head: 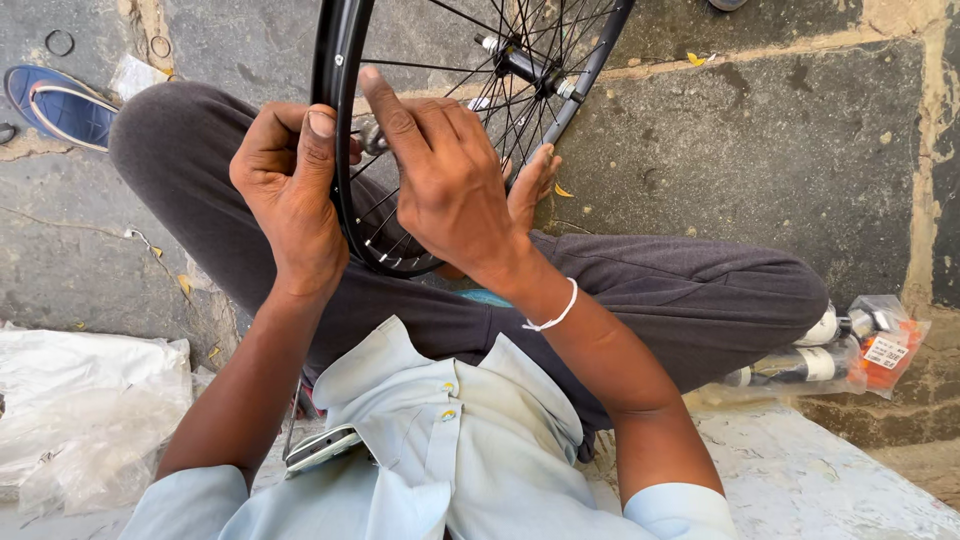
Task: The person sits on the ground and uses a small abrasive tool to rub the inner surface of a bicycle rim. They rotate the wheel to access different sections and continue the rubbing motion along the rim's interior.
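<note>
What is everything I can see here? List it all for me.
bicycle wheel: one, black rim with thin metal spokes, upright across the lap, between the hands
hub: one, black and silver, at the wheel's middle, top centre
sandal: one, blue, on the stone floor, top left
small rings: two, dark, on the floor, top left
plastic sheeting: one crumpled heap, clear and white, lower left
packaged parts: one clear bag with an orange tag, far right
phone: one, silver-edged, in the shirt pocket
wristband: one, white, right wrist
left hand: pinching at the rim
right hand: on the spokes, forefinger raised
</note>
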